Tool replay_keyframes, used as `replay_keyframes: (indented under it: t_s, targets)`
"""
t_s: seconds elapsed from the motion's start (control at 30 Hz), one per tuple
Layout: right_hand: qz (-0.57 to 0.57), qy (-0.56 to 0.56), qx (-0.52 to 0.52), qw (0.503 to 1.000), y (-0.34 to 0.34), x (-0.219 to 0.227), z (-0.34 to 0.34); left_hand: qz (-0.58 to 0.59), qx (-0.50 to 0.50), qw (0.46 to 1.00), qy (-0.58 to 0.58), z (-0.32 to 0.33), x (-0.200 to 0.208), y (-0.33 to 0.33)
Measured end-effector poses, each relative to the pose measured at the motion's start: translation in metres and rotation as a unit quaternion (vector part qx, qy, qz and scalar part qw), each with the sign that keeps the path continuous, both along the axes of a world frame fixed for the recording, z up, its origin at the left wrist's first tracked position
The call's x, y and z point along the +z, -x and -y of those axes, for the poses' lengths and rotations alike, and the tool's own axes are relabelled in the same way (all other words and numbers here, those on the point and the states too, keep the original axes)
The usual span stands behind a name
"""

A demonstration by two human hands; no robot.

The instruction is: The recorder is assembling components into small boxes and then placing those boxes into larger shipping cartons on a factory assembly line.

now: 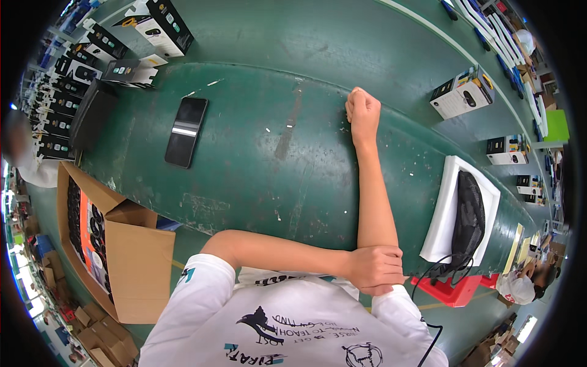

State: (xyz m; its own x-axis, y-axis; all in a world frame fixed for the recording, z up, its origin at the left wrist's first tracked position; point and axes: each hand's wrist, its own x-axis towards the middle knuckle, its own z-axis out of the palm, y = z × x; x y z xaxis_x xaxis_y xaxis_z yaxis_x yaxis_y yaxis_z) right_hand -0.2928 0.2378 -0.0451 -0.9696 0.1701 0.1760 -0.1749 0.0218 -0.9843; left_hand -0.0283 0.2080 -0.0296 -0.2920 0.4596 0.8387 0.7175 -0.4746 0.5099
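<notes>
My left arm crosses in front of my body, and my left hand (374,269) is wrapped round my right arm (374,196) near the elbow. Stretched forward over the green workbench (244,183), my right arm ends in my right hand (363,110), curled into a fist close to the raised far strip. No object shows in that fist. A dark smartphone (186,133) lies on the bench to the left, well apart from both hands. Right of my right arm sits a white foam tray (437,214) with a black mesh pouch (469,214) and a dark cable in it.
An open cardboard carton (137,269) of black round parts stands at the left. Printed retail boxes (162,30) crowd the far left; another box (463,95) stands far right. A red stool (452,290) is below the bench's right edge. Other people sit at both sides.
</notes>
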Motion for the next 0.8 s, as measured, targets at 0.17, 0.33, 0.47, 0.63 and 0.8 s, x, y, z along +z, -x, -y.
replay_keyframes:
  t_s: [0.17, 0.33, 0.47, 0.63, 0.8]
  targets:
    - [0.006, 0.025, -0.002, 1.000, 0.001, 0.001, 0.002, 0.019, 0.002, 0.999, -0.027, 0.000, 0.000, 0.004]
    - [0.017, 0.037, -0.001, 0.999, 0.001, 0.001, 0.002, 0.019, 0.018, 0.999, -0.035, 0.001, 0.000, 0.007]
    - [0.021, 0.024, -0.014, 0.999, 0.003, -0.003, 0.004, 0.032, 0.024, 0.998, -0.048, 0.002, 0.002, 0.007]
    - [0.000, 0.010, -0.004, 1.000, 0.002, -0.007, 0.004, 0.014, -0.005, 0.999, -0.030, 0.007, 0.002, 0.010]
    - [0.002, 0.015, -0.010, 1.000, 0.002, -0.007, 0.007, -0.020, -0.013, 0.999, 0.049, 0.011, 0.009, 0.009]
